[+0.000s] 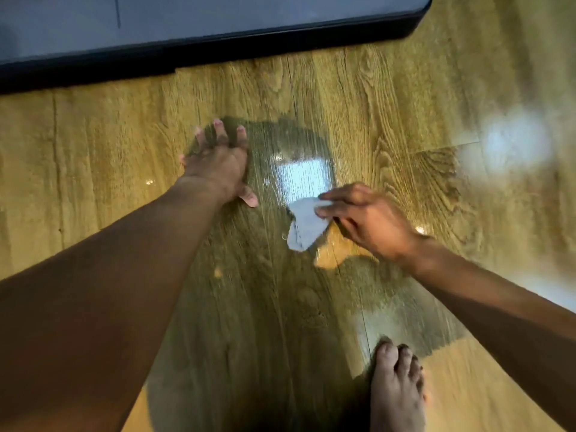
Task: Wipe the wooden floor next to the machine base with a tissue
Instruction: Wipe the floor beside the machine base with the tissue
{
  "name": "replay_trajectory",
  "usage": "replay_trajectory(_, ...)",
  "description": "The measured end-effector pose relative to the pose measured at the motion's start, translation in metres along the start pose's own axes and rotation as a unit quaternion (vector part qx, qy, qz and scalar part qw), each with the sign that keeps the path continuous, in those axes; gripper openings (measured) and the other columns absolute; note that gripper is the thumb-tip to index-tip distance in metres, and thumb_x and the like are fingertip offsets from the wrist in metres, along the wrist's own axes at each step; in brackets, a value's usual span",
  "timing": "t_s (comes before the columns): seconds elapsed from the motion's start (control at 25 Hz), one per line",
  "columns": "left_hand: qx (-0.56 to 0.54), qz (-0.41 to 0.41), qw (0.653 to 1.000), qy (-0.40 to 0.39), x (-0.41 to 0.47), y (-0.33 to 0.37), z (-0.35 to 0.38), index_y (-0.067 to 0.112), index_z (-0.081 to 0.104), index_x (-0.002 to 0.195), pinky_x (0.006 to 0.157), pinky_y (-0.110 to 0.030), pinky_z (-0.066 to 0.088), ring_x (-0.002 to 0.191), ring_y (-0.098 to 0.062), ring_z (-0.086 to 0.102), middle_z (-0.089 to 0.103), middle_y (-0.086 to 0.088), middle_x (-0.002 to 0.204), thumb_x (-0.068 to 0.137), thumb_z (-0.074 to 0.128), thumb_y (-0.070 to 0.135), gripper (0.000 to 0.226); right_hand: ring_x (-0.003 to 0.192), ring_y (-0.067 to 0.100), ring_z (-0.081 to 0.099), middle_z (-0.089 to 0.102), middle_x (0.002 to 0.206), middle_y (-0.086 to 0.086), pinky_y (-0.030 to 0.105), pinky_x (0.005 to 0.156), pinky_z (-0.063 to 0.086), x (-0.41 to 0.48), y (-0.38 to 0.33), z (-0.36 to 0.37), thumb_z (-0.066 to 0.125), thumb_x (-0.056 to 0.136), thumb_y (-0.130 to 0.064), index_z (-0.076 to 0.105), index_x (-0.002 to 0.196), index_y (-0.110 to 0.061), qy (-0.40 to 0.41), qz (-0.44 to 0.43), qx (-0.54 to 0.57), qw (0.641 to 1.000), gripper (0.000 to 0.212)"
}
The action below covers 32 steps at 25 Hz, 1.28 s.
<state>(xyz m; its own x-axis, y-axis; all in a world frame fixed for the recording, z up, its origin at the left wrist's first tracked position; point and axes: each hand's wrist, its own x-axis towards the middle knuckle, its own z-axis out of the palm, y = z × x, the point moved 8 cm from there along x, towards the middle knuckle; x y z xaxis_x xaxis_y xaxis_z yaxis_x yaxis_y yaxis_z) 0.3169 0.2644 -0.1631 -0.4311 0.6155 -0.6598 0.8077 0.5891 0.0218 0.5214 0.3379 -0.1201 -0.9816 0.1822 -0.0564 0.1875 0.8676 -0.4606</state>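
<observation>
Seemingly mid-wipe, much left; pinching tissue (307,224) in right hand (367,219) on wooden floor (374,88) at 6 o'clock from machine base (218,42); bracing left hand (218,163) splayed flat at 10 o'clock of tissue

Looks down onto floor (374,88), seemingly near.

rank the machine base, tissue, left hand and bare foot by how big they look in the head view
1. machine base
2. left hand and bare foot: look alike; foot is nearer and cropped, so unranked
3. tissue

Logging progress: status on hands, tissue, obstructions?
Left hand flat on wooden floor. Right hand pinches tissue against floor. Machine base beyond; bare foot nearby, not blocking.
</observation>
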Motion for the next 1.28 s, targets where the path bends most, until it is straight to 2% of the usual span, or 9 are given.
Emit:
replay_trajectory(0.12,0.029,0.027,0.999,0.023,-0.005,0.005,0.0,0.03,-0.011,0.149,0.107,-0.06,0.025,0.142,-0.043,-0.005,-0.018,-0.011,0.157,0.066,0.077,0.052,0.123,0.099,0.028,0.062,0.065,0.116,0.013,0.036,0.086,0.053,0.009,0.012,-0.009,0.059,0.086,-0.015,0.071,0.106,-0.017,0.079,0.111,0.01,0.991,0.023)
replay_trajectory(0.28,0.046,0.058,0.997,0.0,-0.02,0.026,0.019,0.034,-0.015,0.147,0.109,-0.066,0.016,0.14,-0.048,-0.012,-0.023,-0.016,0.155,0.06,0.072,0.067,0.128,0.097,0.021,0.06,0.068,0.111,0.007,0.039,0.078,0.054,-0.1,-0.037,0.019,0.064,0.081,-0.012,0.074,0.101,-0.015,0.012,-0.043,0.012,0.999,0.022)
replay_trajectory(0.36,0.058,0.053,0.997,0.001,-0.025,0.035,0.026,0.028,-0.019,0.147,0.108,-0.068,0.013,0.138,-0.049,-0.016,-0.027,-0.02,0.152,0.058,0.075,0.064,0.134,0.098,0.021,0.061,0.067,0.112,0.008,0.039,0.079,0.055,-0.098,-0.027,0.017,0.07,0.079,-0.011,0.074,0.101,-0.016,-0.031,-0.101,0.009,0.994,0.022)
replay_trajectory(0.56,0.058,0.067,0.996,0.028,-0.024,0.046,0.009,0.018,0.01,0.15,0.106,-0.061,0.025,0.142,-0.045,-0.004,-0.009,-0.019,0.157,0.063,0.076,0.057,0.116,0.1,0.025,0.059,0.064,0.113,0.009,0.04,0.087,0.05,-0.038,0.01,0.002,0.06,0.083,-0.007,0.07,0.107,-0.015,0.079,0.071,-0.009,0.994,0.027)
replay_trajectory(0.64,0.054,0.083,0.994,0.05,-0.019,0.053,-0.003,0.022,0.022,0.147,0.103,-0.062,0.029,0.142,-0.043,0.0,-0.001,-0.014,0.158,0.068,0.074,0.056,0.101,0.102,0.025,0.059,0.065,0.112,0.009,0.043,0.085,0.051,-0.074,-0.009,0.019,0.059,0.082,-0.006,0.072,0.105,-0.014,0.06,0.055,0.034,0.996,0.027)
replay_trajectory(0.72,0.052,0.084,0.993,0.059,-0.013,0.058,-0.01,0.027,0.013,0.149,0.103,-0.062,0.029,0.143,-0.042,-0.001,-0.003,-0.012,0.159,0.069,0.074,0.054,0.105,0.098,0.025,0.061,0.066,0.109,0.009,0.041,0.081,0.054,-0.084,-0.015,0.019,0.059,0.082,-0.004,0.073,0.102,-0.013,0.041,0.008,0.057,0.998,0.026)
replay_trajectory(0.92,0.003,0.035,0.999,0.03,0.001,0.063,-0.011,0.024,0.002,0.151,0.107,-0.065,0.023,0.142,-0.043,-0.003,-0.01,-0.012,0.158,0.064,0.081,0.046,0.119,0.1,0.026,0.061,0.066,0.112,0.011,0.022,0.089,0.042,0.026,0.049,-0.024,0.059,0.09,-0.018,0.07,0.108,-0.009,0.13,0.138,0.046,0.981,0.023)
replay_trajectory(1.12,-0.001,0.033,0.999,0.001,0.004,0.07,-0.006,0.017,-0.004,0.151,0.104,-0.07,0.021,0.14,-0.049,-0.008,-0.016,-0.017,0.156,0.067,0.081,0.038,0.121,0.097,0.028,0.062,0.066,0.113,0.014,0.035,0.085,0.05,0.001,0.027,-0.021,0.067,0.084,-0.009,0.072,0.106,-0.014,0.088,0.038,0.02,0.995,0.022)
replay_trajectory(1.28,-0.009,0.037,0.999,-0.012,0.01,0.066,-0.003,0.018,-0.009,0.15,0.104,-0.069,0.021,0.139,-0.05,-0.011,-0.021,-0.019,0.154,0.064,0.081,0.044,0.127,0.11,0.025,0.058,0.063,0.123,0.011,0.026,0.099,0.04,0.123,0.098,-0.062,0.059,0.092,-0.013,0.069,0.113,-0.013,0.123,0.121,0.011,0.985,0.023)
